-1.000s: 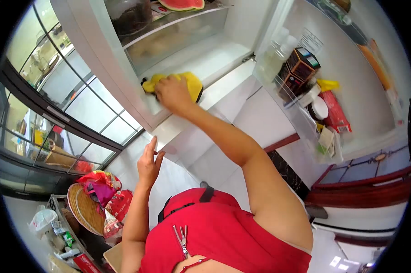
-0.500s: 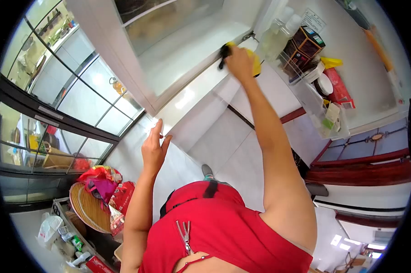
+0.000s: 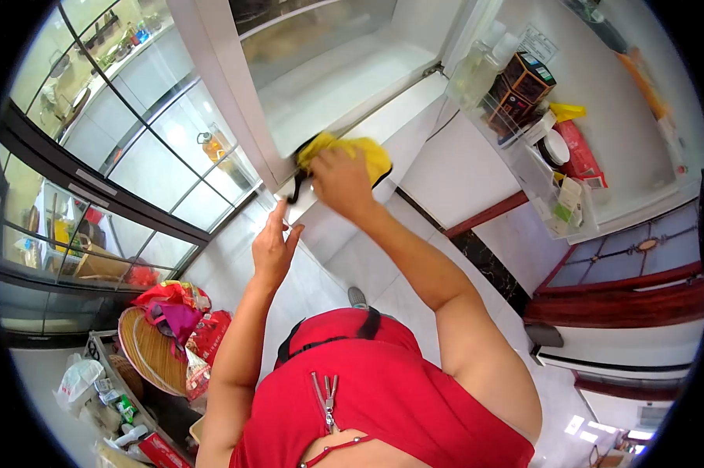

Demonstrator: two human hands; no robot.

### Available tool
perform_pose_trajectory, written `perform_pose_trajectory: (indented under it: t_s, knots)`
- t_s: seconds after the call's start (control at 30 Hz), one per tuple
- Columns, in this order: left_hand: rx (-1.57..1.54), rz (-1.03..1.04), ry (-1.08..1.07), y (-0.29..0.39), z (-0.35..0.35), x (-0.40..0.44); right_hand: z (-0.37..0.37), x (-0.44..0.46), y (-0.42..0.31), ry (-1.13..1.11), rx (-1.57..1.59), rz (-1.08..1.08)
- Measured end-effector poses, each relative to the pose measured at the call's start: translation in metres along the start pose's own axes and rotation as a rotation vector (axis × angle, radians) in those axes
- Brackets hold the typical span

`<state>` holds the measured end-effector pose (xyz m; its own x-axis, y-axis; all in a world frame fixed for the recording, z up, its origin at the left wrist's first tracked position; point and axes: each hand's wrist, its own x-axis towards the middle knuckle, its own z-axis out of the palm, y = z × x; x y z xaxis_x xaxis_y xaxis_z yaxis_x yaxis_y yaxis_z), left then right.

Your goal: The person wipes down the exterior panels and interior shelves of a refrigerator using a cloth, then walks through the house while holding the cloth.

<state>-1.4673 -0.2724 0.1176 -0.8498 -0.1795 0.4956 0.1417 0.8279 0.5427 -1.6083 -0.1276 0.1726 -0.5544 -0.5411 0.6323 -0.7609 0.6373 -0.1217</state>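
Note:
My right hand (image 3: pixel 340 181) is closed on a yellow cloth (image 3: pixel 377 161) with black edging. The cloth lies against the white ledge (image 3: pixel 410 105) below the opened fridge compartment (image 3: pixel 332 86), near its left end. My left hand (image 3: pixel 274 248) is at the left corner of the ledge, with the thumb apart from the raised fingers. Its fingertips are close to the corner, and nothing shows in that hand. Just above those fingertips hangs a dark strip of the cloth's edge.
The fridge door (image 3: pixel 633 148) stands open at right, its clear shelf (image 3: pixel 535 187) holding bottles, boxes and packets. To the left is a black-framed glass door (image 3: pixel 118 195). A woven basket (image 3: pixel 145 355) with red bags and a cluttered rack (image 3: pixel 141 413) stand at lower left.
My right hand has moved the yellow cloth leftward along the ledge, from its right end to near my left hand. The left hand has shifted only slightly.

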Motion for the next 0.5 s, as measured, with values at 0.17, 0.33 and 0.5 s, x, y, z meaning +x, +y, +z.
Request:
perform_pose_trajectory:
  t_s: [0.17,0.33,0.5]
  knots:
    - [0.014,-0.007,-0.013,-0.001,-0.002,0.0,-0.031,0.014,-0.017,-0.158,0.673,0.178]
    - [-0.009,-0.017,-0.026,0.003,-0.004,0.001,-0.075,0.094,0.018,0.245,1.806,0.444]
    - [-0.008,-0.079,-0.056,0.007,-0.006,0.003,-0.035,0.152,0.05,0.186,1.565,0.299]
